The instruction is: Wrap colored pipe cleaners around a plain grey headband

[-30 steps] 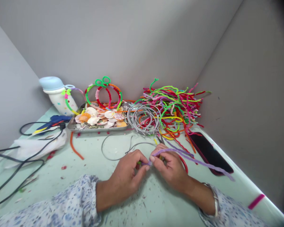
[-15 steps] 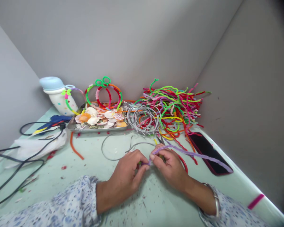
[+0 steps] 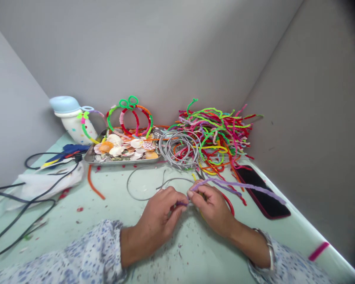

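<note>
A purple pipe cleaner (image 3: 248, 186) runs from between my fingertips out to the right, over the dark phone. My left hand (image 3: 159, 221) pinches its near end, where some purple shows at the fingertips. Close beside it, my right hand (image 3: 214, 207) grips the same pipe cleaner between thumb and forefinger. A thin pale strand, perhaps wire, spans the small gap between the hands. Part of a pair of scissors (image 3: 200, 174) shows just behind my right hand. A red pipe cleaner (image 3: 229, 204) curves out beside that hand.
At the back, a metal tray (image 3: 122, 161) holds seashells and ring-shaped pipe-cleaner pieces. A grey wire coil (image 3: 180, 152) and a tangled pipe-cleaner heap (image 3: 215, 130) stand right of it. Left are a bottle (image 3: 77, 122), a black cable (image 3: 20, 201) and a plastic bag (image 3: 44, 183); right, a phone (image 3: 264, 197).
The purple pipe cleaner's free end has shifted slightly left and up. Its held end has turned a little at my fingertips; both hands stay almost in place.
</note>
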Tool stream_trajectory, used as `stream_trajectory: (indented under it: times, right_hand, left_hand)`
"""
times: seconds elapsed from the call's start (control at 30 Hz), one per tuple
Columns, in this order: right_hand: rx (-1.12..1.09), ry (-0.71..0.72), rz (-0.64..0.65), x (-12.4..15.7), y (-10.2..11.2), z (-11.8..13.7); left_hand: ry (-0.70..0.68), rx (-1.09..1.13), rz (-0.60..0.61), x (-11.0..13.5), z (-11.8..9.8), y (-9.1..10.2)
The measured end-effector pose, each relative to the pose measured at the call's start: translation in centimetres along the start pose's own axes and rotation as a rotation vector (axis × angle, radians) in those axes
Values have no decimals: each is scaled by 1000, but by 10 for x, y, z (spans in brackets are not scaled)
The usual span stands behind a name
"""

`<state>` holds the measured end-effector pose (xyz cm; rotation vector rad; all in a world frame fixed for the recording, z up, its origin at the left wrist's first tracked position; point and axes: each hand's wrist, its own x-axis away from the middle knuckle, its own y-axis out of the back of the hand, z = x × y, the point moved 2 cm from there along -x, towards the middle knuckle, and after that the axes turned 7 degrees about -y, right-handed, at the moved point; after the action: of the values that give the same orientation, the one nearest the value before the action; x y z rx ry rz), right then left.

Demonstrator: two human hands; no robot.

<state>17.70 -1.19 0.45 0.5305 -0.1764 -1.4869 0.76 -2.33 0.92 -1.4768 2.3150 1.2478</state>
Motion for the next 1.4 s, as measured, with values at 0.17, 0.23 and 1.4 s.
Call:
stream_trajectory:
  times: [0.17,0.23,1.4]
  right_hand:
    - [-5,-7,7,0,0,0]
    - [-7,-8,8,-1,0,0]
    - [-12,48,36,-2,4,7]
  left_hand:
    - [4,11,-12,1,0,0]
    - [2,18,-19,1,1,0]
    - [-3,28,-59,0,0,3]
